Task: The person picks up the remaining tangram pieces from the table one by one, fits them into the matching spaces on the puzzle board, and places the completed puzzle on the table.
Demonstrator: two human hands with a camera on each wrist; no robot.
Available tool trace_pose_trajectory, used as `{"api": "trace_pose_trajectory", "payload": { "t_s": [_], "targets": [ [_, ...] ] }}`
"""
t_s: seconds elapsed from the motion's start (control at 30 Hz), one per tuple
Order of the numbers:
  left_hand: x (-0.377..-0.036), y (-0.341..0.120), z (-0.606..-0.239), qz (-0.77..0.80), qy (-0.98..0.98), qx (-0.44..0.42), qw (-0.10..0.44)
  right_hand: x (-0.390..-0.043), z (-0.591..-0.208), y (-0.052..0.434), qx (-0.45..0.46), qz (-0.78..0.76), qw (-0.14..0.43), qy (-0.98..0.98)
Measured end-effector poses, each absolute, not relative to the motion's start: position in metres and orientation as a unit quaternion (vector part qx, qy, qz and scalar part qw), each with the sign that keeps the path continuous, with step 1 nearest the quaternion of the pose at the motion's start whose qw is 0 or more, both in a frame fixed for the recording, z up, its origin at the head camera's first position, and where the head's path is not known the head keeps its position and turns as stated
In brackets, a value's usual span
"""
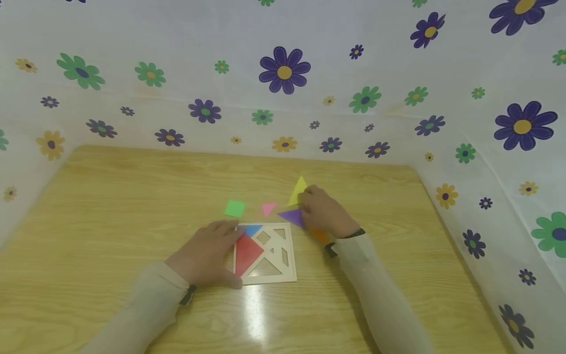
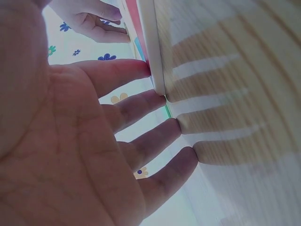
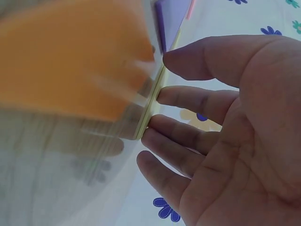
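A pale wooden puzzle frame (image 1: pixel 289 255) lies on the table with a red triangle (image 1: pixel 245 253) and a blue piece (image 1: pixel 253 229) set in it. My left hand (image 1: pixel 221 246) lies flat beside the frame's left edge (image 2: pixel 157 70), its straight fingers (image 2: pixel 155 136) touching that edge and the table. My right hand (image 1: pixel 309 201) is behind the frame's right corner. Its fingertips (image 3: pixel 162 96) touch the edge of a yellow triangle (image 1: pixel 298 191), and the thumb stays apart. A purple triangle (image 1: pixel 292 216) lies by that hand, and an orange piece (image 1: pixel 319 236) sits under its wrist.
A green square (image 1: pixel 235 208) and a pink triangle (image 1: pixel 268 208) lie loose just behind the frame. The wooden table (image 1: pixel 110 206) is walled at the back and on both sides by flower-printed sheeting (image 1: pixel 283 73).
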State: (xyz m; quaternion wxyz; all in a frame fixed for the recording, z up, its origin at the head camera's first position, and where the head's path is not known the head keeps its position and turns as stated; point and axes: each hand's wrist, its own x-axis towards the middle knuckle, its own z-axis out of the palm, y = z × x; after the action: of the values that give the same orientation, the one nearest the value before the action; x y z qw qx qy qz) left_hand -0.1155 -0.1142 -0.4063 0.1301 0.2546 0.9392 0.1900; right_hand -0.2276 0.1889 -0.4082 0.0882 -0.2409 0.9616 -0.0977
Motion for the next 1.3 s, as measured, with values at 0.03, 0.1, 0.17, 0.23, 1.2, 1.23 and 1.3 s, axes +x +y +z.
{"api": "trace_pose_trajectory", "payload": {
  "t_s": [0.03,0.1,0.17,0.23,1.2,1.23,1.3],
  "targets": [
    [-0.116,-0.114,-0.406,0.189,0.939,0.255,0.129,-0.228,-0.408,0.19,-0.236,-0.097,0.091,0.963],
    [-0.116,-0.114,-0.406,0.189,0.94,0.255,0.127,-0.23,-0.407,0.191,-0.225,-0.103,0.101,0.964],
    [-0.115,-0.113,-0.405,0.189,0.94,0.253,0.127,-0.231,-0.406,0.193,-0.215,-0.11,0.108,0.964],
    [-0.115,-0.113,-0.405,0.19,0.94,0.252,0.127,-0.233,-0.405,0.195,-0.208,-0.116,0.114,0.964],
    [-0.115,-0.114,-0.408,0.181,0.942,0.255,0.121,-0.241,-0.406,0.203,-0.049,-0.129,0.112,0.984],
    [-0.115,-0.114,-0.408,0.18,0.942,0.255,0.121,-0.24,-0.405,0.202,-0.039,-0.125,0.114,0.985],
    [-0.115,-0.113,-0.409,0.18,0.942,0.255,0.121,-0.238,-0.402,0.202,-0.014,-0.12,0.117,0.986]
  ]
}}
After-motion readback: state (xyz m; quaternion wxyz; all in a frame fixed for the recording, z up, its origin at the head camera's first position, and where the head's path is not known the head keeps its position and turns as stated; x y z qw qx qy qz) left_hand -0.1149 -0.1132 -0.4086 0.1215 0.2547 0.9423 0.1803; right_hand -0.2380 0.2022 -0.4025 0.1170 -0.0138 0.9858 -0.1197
